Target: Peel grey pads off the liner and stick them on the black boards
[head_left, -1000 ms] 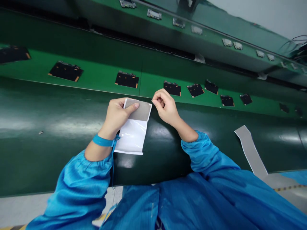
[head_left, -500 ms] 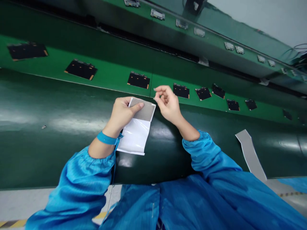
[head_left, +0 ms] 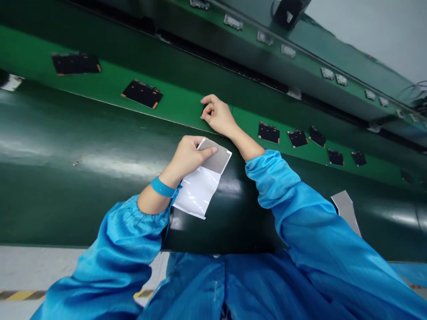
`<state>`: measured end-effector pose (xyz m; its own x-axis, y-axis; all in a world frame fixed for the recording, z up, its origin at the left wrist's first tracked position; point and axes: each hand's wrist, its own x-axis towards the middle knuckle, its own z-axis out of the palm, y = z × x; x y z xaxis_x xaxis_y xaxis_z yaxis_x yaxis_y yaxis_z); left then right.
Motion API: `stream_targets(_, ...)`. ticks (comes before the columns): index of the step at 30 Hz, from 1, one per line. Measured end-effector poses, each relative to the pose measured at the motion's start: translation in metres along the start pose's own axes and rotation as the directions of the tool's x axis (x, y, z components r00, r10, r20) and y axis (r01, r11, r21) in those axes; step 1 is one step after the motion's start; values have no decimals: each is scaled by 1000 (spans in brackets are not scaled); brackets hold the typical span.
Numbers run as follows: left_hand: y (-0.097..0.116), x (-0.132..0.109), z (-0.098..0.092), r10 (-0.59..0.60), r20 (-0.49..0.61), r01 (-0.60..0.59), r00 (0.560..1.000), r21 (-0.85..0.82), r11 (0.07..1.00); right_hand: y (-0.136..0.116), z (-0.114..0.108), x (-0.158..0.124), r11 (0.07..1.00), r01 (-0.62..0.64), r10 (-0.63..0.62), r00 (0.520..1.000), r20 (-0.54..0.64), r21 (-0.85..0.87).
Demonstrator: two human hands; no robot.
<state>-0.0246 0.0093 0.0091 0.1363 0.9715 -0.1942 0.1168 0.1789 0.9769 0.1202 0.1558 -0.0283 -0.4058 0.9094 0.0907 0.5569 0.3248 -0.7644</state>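
My left hand [head_left: 187, 155] grips a white glossy backing sheet [head_left: 200, 189] with a grey patch [head_left: 216, 159] at its top; the thumb presses on the grey part. My right hand [head_left: 217, 116] is stretched out to the green conveyor belt [head_left: 180, 100]. Its fingers are curled over a black board [head_left: 204, 108] that it mostly hides. I cannot make out whether anything sits between those fingertips. Both arms wear blue sleeves, and a blue band circles the left wrist.
Several black boards lie along the belt, such as one at the left [head_left: 142, 94] and one at the right [head_left: 268, 132]. A dark green bench edge [head_left: 83, 178] lies in front. A grey strip [head_left: 345, 209] rests at the right. A higher shelf carries small silver parts [head_left: 232, 21].
My right hand left the corner of the sheet and reached forward onto the belt, down on a black board. The boards have shifted right in view. The left hand holds the sheet as before.
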Motion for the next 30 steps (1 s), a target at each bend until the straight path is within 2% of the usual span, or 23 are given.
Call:
stream_targets(8,-3,1,1,20,6,-21,1000,24,999,18,-6,-4,998,7,-10,999,-48,-59)
stream_targets(18,0,0,1,-2,8,2,1000,10,1000,14,-19,-23,990,-21,8,996,-94,-139)
stream_targets(24,-1,-1,0,-2,7,2,1000,25,1000,16,-17,-34,962,21,-46,995,-85,-273)
stream_targets(27,-2,-1,1,8,10,-9,1000,16,1000,29,-31,-32,946,17,-52,994,-99,-325)
stream_targets(30,-2,-2,3,14,33,-14,999,-4,1000,41,-55,-19,941,-66,32,994,-106,-332)
